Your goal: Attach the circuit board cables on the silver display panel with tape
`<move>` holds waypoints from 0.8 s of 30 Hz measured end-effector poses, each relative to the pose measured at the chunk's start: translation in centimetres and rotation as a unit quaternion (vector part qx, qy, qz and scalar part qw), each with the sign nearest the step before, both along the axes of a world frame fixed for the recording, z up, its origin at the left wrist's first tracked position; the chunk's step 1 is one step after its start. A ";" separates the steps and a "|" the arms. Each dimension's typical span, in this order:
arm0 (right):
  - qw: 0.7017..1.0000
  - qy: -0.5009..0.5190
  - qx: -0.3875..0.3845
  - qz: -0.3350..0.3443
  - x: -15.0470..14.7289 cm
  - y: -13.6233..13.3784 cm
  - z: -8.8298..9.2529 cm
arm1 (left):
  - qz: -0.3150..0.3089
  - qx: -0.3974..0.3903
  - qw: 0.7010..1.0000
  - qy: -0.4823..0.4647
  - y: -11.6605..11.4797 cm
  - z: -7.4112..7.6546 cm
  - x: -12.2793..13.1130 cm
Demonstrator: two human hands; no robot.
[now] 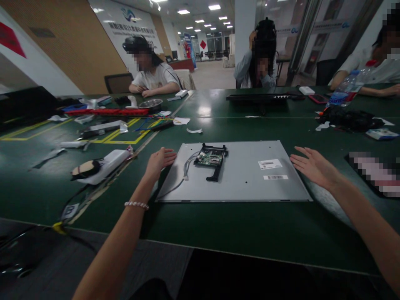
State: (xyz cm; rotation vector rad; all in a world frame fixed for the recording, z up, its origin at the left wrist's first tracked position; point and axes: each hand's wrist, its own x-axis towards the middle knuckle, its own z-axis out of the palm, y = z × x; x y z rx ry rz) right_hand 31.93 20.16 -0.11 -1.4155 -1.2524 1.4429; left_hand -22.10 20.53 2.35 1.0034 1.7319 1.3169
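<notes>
A flat silver display panel (240, 183) lies on the green table with its metal back facing up. Toward its left side sits a green circuit board (208, 158) in a black bracket (215, 170), and grey cables (186, 168) run from it toward the panel's left edge. Two white labels show on the right part of the metal. My left hand (159, 161) is beside the left edge, fingers stretched out. At the right edge is my right hand (314, 166), flat with fingers extended. Neither hand holds anything; whether they touch the edges I cannot tell.
A white power strip (108, 164) with a cable lies at left, with tools and scraps behind it. A black monitor-like piece (262, 99) lies at the back. Bottles (346, 89), a black bag (346, 118) and a phone-like slab (376, 173) are at right. Several people sit around.
</notes>
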 end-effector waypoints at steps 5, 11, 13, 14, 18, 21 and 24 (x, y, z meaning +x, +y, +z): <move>0.995 -0.082 0.051 0.003 1.8 -0.1 -0.3 | -0.020 -0.003 1.000 -0.008 -0.4 0.1 1.7; 0.980 -0.181 0.053 -0.057 2.7 -0.7 0.5 | -0.059 0.007 0.998 0.022 -0.6 -0.2 3.5; 0.969 -0.227 0.064 -0.068 2.8 -0.9 0.6 | -0.062 0.012 0.998 0.021 -0.7 -0.3 3.9; 0.962 -0.251 0.073 -0.077 2.9 -0.9 0.6 | -0.064 0.012 0.998 0.017 -0.8 -0.4 4.1; 0.915 -0.378 0.102 -0.094 3.7 -0.7 0.2 | -0.069 0.015 0.997 -0.009 -1.0 -0.4 5.2; 0.884 -0.450 0.114 -0.061 4.0 -0.5 -0.3 | -0.065 0.016 0.998 -0.010 -1.1 -0.4 6.1; 0.868 -0.473 0.149 -0.020 3.8 -0.3 -1.1 | -0.071 0.021 0.997 0.014 -1.1 -0.4 6.7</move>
